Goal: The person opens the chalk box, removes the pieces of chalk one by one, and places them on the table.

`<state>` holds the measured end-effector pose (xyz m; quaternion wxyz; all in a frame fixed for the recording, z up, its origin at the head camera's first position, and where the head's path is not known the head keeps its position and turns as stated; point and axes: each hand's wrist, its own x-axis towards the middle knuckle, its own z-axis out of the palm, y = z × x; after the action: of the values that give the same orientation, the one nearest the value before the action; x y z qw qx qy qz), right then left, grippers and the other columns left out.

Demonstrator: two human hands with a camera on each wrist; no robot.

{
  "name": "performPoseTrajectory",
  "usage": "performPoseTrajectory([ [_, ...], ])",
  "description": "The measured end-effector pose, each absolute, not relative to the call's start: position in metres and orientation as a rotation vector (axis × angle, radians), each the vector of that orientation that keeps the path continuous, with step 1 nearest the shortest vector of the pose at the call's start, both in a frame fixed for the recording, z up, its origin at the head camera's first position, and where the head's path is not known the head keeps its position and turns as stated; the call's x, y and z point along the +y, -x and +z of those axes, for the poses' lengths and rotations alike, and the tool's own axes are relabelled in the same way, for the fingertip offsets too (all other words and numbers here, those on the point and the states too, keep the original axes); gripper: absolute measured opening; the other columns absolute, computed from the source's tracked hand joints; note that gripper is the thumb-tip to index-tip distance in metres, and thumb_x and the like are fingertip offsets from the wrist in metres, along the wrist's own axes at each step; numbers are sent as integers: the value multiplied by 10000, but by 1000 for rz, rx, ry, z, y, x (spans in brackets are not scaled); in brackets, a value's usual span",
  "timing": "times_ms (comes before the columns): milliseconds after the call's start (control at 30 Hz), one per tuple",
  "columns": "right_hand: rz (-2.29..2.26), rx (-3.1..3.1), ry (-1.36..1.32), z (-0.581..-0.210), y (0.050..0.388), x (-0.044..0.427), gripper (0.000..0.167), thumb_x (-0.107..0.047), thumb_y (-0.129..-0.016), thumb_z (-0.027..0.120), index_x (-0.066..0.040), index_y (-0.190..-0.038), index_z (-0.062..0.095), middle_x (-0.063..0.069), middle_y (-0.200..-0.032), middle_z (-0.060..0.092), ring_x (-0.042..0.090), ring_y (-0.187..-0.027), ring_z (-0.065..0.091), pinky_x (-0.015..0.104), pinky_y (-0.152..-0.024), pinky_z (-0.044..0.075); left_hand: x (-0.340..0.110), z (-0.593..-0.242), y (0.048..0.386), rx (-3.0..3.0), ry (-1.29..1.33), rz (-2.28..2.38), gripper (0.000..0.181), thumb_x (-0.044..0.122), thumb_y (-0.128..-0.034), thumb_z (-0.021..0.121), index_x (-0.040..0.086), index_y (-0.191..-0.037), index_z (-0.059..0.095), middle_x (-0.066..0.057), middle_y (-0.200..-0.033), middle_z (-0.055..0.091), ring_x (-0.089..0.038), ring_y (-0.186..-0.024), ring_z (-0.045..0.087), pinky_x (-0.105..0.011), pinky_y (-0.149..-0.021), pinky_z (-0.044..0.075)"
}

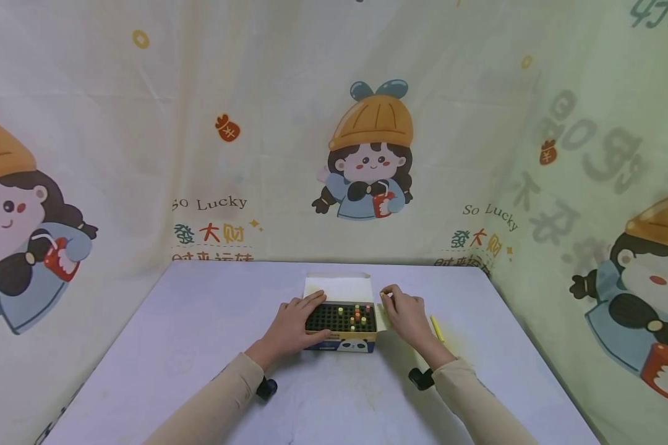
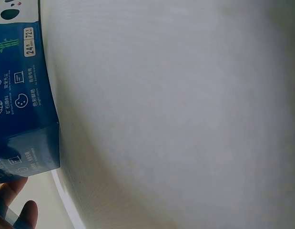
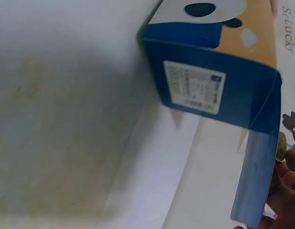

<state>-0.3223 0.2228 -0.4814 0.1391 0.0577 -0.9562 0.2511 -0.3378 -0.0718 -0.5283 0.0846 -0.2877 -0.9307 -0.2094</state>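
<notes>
A blue box (image 1: 328, 343) with a panda print has its lid up and a black grid of holes inside, several coloured sticks standing in the right part. My left hand (image 1: 296, 322) rests on the box's left side, fingers along the rim; in the left wrist view its fingertips (image 2: 24, 210) show by the box's end (image 2: 30, 148). Just right of the box, my right hand (image 1: 407, 314) pinches a small yellowish piece (image 3: 281, 147) between thumb and finger, beside the box's side flap (image 3: 256, 181).
On the white table (image 1: 200, 371), a yellow stick (image 1: 436, 328) lies right of my right hand, beside the forearm. A printed curtain (image 1: 284, 123) hangs behind the table and along its sides.
</notes>
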Motion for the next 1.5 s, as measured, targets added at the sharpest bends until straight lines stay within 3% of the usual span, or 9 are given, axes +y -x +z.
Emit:
performPoseTrajectory([
  [967,685,-2813,-42,-498,321,265,265,-252,-1108,488,-52,-1210,630,39,-858,719,231,-770,662,617,-972,363,-72,-531,340,-2775,861,-588,891,744,-918,574,247,-1627,366,70,-1687,333,-322,-1348,507,-579,-999,404],
  [1300,630,-2862,-81,-508,323,283,267,-230,-1111,475,-42,-1231,623,-42,-690,639,165,-663,607,614,-945,372,-72,-530,341,-2778,859,-589,893,747,-917,570,252,-1630,360,64,-1687,334,-335,-1351,506,-591,-1009,401],
  [1500,612,-2888,-8,-513,325,289,235,-227,-1091,517,-52,-1185,641,28,-788,684,209,-706,609,625,-942,353,-71,-529,340,-2783,856,-596,895,745,-916,572,250,-1631,358,66,-1688,332,-337,-1350,503,-597,-1009,396],
])
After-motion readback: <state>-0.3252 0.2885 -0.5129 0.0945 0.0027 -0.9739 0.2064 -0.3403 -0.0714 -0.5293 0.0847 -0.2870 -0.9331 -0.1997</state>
